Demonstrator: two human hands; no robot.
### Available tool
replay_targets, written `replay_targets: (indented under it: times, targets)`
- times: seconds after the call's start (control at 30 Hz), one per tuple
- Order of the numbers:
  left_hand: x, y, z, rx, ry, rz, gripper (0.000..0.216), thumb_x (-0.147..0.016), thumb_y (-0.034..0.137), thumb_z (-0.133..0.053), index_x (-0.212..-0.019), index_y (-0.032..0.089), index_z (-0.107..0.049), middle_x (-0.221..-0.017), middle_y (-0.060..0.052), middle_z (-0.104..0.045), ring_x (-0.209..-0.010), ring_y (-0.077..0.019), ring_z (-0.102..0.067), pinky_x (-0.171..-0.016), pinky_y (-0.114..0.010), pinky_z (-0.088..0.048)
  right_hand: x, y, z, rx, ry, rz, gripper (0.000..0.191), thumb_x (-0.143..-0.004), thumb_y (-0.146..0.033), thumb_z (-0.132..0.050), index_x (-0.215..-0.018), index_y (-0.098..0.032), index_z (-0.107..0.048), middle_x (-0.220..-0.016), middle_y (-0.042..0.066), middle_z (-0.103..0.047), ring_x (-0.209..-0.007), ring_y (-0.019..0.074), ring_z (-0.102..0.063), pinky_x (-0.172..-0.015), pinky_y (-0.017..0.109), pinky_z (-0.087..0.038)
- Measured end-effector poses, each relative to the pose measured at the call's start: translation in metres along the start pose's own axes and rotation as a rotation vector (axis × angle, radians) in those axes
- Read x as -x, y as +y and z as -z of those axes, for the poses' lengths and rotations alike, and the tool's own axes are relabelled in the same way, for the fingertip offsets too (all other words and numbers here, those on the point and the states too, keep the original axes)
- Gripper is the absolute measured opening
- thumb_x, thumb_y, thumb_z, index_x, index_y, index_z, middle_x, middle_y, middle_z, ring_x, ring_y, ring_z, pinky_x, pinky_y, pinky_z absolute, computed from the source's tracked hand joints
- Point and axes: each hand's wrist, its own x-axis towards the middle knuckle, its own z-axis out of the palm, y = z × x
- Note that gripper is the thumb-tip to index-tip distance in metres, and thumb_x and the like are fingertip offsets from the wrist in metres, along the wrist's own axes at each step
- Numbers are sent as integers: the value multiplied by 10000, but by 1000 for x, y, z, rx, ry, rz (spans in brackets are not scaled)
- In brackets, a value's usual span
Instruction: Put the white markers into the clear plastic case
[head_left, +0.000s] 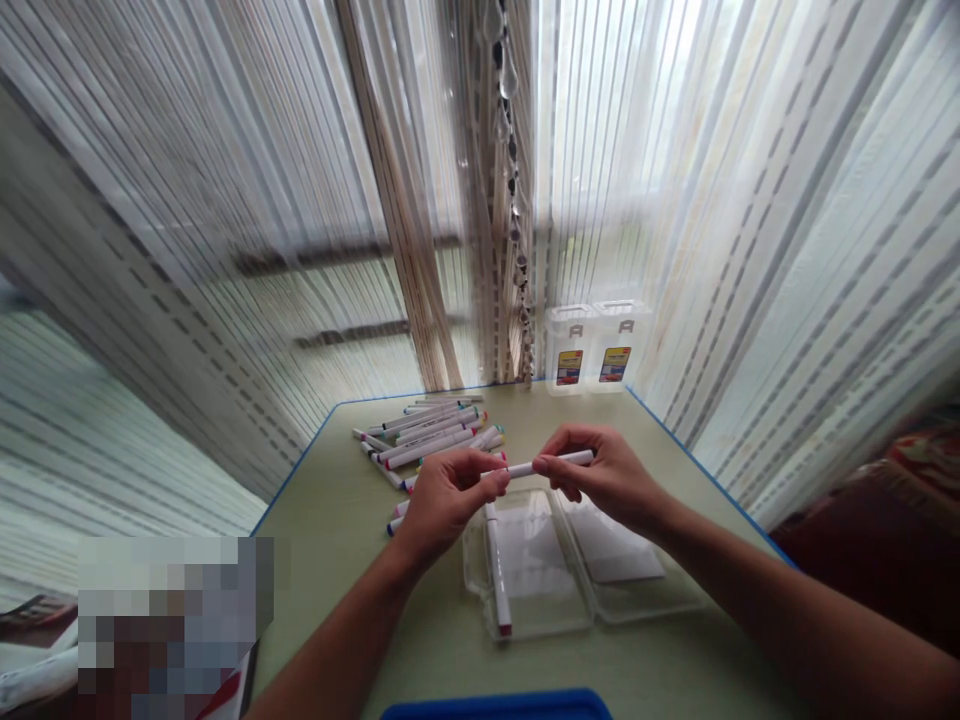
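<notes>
A white marker (523, 469) is held level between both hands, above an opened clear plastic case. My left hand (454, 495) pinches its left end, and my right hand (600, 475) grips it farther right between thumb and fingers. Below them, the clear case (540, 615) lies spread flat on the table. One marker with a dark red end (498, 575) rests along the left side of the case. White sheets (615, 545) show inside the right half. Just beyond my left hand lies a loose pile of markers (435, 435) with coloured ends, partly hidden by that hand.
Two upright clear cases (592, 345) with yellow labels stand at the table's back right corner. The light green table (330, 520) has a blue edge. A blue object (499, 705) shows at the near edge. Striped sheer curtains (225, 200) hang behind.
</notes>
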Motion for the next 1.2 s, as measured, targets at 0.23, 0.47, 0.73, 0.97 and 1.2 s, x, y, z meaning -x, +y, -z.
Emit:
replay_targets:
  times: [0.23,0.47,0.73,0.97,1.2]
  targets:
    - [0,-4,-2,-43,-17,-28,274,-695,296,-801,-897,113,-777,-817,-102,-744,-710,-181,-635,-614,-254,-457,-1,4,0,-48,-50,-4,393,-701,-511,-774,-721,-138,-654,-573,20,-640,-428,99,-510,-403,222,-392]
    - [-1,1,-1,-40,19,-53,202,-704,275,-787,-826,115,-775,-705,-60,-706,-607,-126,-573,-561,-222,-429,0,5,0,-54,-87,-35,378,-664,-464,-817,-805,-138,-689,-644,16,-646,-478,108,-544,-431,227,-412]
    - [2,1,-7,-52,-20,-55,214,-702,286,-789,-806,103,-752,-674,-53,-687,-590,-119,-575,-537,-206,-431,2,8,-1,258,-19,95,282,-688,-401,-815,-761,-139,-741,-659,37,-685,-579,137,-575,-519,230,-423]
    - [5,0,-8,-84,-107,-67,187,-760,266,-737,-850,105,-767,-685,-66,-706,-613,-137,-608,-577,-223,-465,8,10,-4,369,12,183,276,-701,-402,-808,-712,-134,-742,-621,36,-684,-561,134,-567,-504,225,-399]
    - [7,2,-7,-74,-161,-126,156,-788,211,-697,-874,94,-756,-720,-64,-712,-651,-135,-626,-606,-223,-482,7,4,-5,289,1,103,314,-668,-425,-823,-687,-120,-754,-624,58,-707,-580,151,-589,-528,234,-413]
